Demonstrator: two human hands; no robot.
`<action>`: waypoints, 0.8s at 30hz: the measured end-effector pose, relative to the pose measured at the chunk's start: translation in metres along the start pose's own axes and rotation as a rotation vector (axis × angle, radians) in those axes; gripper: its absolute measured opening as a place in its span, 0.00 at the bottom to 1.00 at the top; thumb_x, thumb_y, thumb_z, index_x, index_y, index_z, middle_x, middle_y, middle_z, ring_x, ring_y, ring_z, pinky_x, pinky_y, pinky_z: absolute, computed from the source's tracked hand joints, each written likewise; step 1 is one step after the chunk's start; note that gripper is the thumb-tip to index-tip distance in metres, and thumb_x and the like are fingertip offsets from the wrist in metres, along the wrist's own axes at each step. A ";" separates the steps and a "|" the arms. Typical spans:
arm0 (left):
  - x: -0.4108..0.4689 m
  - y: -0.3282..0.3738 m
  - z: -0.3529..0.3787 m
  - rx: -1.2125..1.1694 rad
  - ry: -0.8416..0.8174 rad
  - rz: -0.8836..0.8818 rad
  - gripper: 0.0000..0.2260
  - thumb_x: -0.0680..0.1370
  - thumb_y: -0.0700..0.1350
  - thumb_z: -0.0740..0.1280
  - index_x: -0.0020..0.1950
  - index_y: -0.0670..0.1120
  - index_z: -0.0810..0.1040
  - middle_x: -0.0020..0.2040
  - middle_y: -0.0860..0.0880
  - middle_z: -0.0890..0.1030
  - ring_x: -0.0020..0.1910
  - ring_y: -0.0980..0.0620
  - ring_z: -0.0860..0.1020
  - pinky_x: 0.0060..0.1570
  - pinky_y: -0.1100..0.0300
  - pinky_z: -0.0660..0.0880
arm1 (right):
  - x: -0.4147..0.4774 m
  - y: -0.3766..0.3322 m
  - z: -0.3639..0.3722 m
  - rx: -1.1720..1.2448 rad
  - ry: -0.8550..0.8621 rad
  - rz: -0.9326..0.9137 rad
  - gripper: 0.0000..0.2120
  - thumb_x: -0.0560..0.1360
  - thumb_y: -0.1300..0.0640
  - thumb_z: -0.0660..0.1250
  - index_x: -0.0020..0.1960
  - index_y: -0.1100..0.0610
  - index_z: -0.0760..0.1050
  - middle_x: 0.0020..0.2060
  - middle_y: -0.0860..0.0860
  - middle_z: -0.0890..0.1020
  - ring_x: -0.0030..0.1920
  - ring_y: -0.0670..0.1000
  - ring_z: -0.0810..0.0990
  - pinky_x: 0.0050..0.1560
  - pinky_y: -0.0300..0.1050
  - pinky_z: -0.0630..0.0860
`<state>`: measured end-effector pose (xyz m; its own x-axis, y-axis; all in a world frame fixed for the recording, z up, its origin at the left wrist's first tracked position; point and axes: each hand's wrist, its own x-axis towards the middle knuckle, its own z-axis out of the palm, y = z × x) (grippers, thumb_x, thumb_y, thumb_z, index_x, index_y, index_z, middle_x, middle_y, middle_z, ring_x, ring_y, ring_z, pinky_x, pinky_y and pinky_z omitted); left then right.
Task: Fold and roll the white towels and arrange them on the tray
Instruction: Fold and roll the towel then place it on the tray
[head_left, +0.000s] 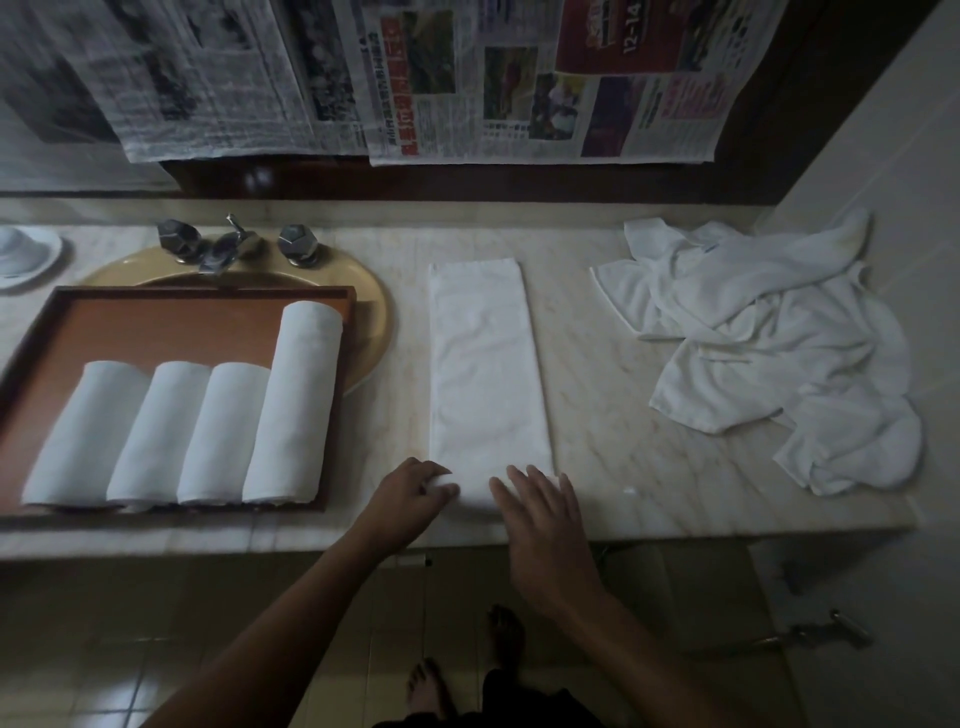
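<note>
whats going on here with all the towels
A person seems to be starting to roll a long folded white towel on the marble counter. The left hand grips its near end; the right hand presses flat beside it. Four rolled white towels lie on the brown wooden tray; a crumpled white towel pile waits at right.

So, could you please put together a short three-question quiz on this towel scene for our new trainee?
1. How many rolled towels lie on the tray?
2. True or false: the left hand and the right hand are at the far end of the folded towel.
3. Where is the pile of unfolded towels? A: on the counter, right of the folded towel. B: on the tray. C: under the folded towel.

Key
1. Four.
2. False: both hands are at its near end.
3. A.
</note>
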<state>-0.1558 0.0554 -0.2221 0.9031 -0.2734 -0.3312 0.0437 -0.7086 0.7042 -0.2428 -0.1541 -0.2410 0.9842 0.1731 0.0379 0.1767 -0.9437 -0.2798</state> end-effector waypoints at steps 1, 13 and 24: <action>-0.001 0.002 0.002 0.000 0.037 -0.020 0.18 0.80 0.57 0.67 0.64 0.48 0.80 0.55 0.49 0.79 0.53 0.50 0.79 0.45 0.64 0.71 | 0.000 0.001 0.002 -0.019 -0.036 -0.001 0.37 0.74 0.66 0.65 0.81 0.52 0.61 0.80 0.55 0.63 0.81 0.60 0.57 0.79 0.66 0.55; 0.002 -0.003 0.046 0.735 0.129 0.289 0.41 0.71 0.41 0.73 0.82 0.41 0.60 0.81 0.40 0.62 0.81 0.39 0.59 0.75 0.37 0.63 | 0.063 0.027 -0.011 -0.126 -0.221 -0.102 0.44 0.71 0.57 0.69 0.83 0.54 0.54 0.81 0.56 0.60 0.81 0.59 0.55 0.80 0.64 0.50; 0.003 -0.011 0.015 0.734 -0.041 0.354 0.31 0.80 0.50 0.65 0.81 0.45 0.59 0.80 0.45 0.63 0.80 0.46 0.62 0.78 0.41 0.59 | 0.058 0.042 -0.027 -0.004 -0.363 -0.157 0.37 0.78 0.53 0.70 0.82 0.49 0.56 0.71 0.51 0.65 0.65 0.54 0.69 0.64 0.48 0.71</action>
<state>-0.1593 0.0531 -0.2404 0.7938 -0.5746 -0.1993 -0.5454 -0.8175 0.1851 -0.1777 -0.1913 -0.2245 0.8768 0.4031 -0.2623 0.3255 -0.8988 -0.2936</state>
